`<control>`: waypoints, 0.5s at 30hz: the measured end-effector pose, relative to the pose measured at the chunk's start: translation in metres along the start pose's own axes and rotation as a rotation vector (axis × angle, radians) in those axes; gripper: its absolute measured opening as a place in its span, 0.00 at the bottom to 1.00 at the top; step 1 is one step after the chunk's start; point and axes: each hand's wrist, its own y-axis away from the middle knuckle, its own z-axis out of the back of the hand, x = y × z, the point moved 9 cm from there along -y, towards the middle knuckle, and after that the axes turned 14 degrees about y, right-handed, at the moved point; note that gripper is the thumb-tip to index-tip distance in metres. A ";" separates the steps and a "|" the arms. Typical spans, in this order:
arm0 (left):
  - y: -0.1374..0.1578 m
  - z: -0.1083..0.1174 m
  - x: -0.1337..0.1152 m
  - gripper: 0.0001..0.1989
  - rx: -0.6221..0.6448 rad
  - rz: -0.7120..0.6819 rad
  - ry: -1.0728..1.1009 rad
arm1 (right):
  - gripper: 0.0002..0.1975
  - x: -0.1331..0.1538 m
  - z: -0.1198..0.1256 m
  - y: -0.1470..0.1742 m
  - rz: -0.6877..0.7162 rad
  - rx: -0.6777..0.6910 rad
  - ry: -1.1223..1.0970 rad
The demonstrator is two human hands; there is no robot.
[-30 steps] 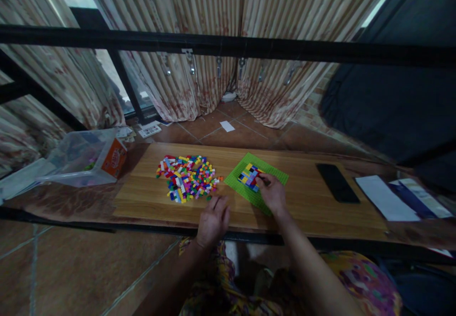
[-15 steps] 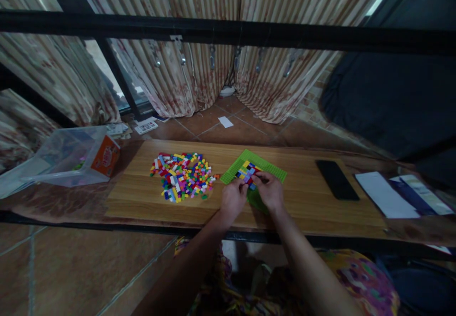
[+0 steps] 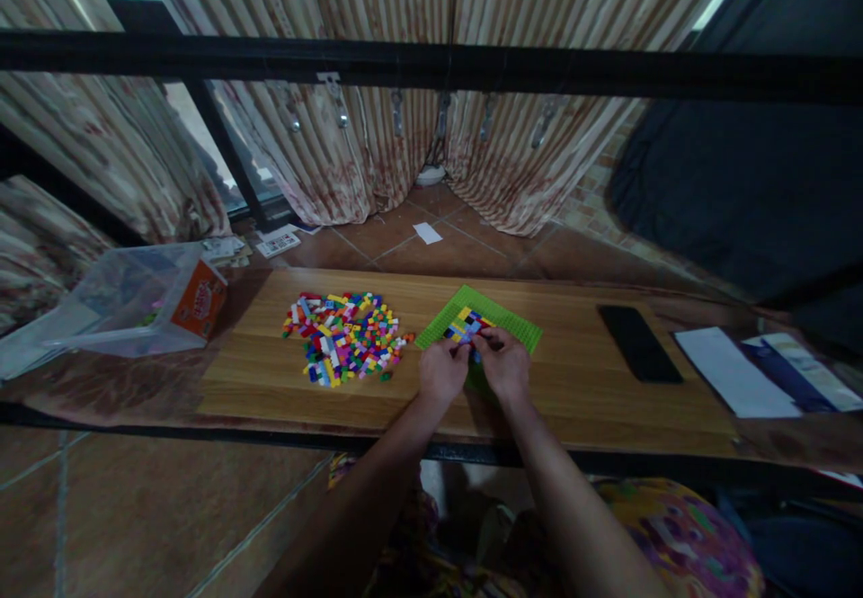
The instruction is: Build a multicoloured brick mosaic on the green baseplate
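Left hand [image 3: 442,371]: moved from beside loose toy bricks [image 3: 347,337] to join right hand [image 3: 507,364] over brick patch [image 3: 467,318] on green baseplate [image 3: 443,317]. Both hands' fingers bunched; whether clamped, cannot tell. Step, seemingly: seating bricks; next move calls for even fingertip pressure.

Black slab [image 3: 639,343] beside white paper [image 3: 732,371]; striped curtains [image 3: 512,162] behind black rail [image 3: 404,63].

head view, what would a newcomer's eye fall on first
The heap of multicoloured toy bricks on the left part of the wooden board stands out first. Right of it lies a bright green baseplate, with the left hand and right hand close together over its small brick patch.
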 end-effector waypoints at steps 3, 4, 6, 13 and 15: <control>-0.002 0.000 0.005 0.13 -0.017 0.064 -0.017 | 0.17 -0.001 -0.002 -0.001 -0.009 -0.003 0.018; -0.003 0.000 0.007 0.13 -0.021 0.083 -0.009 | 0.17 -0.002 -0.003 -0.001 -0.009 -0.005 0.021; -0.006 -0.001 0.011 0.13 -0.019 0.112 0.022 | 0.17 -0.002 -0.003 -0.002 -0.007 -0.004 0.018; -0.008 0.001 0.004 0.14 0.020 0.037 0.106 | 0.19 -0.006 0.005 0.000 0.049 -0.003 -0.237; 0.000 0.002 0.001 0.15 0.036 -0.001 0.129 | 0.19 -0.015 0.015 0.004 0.034 -0.069 -0.323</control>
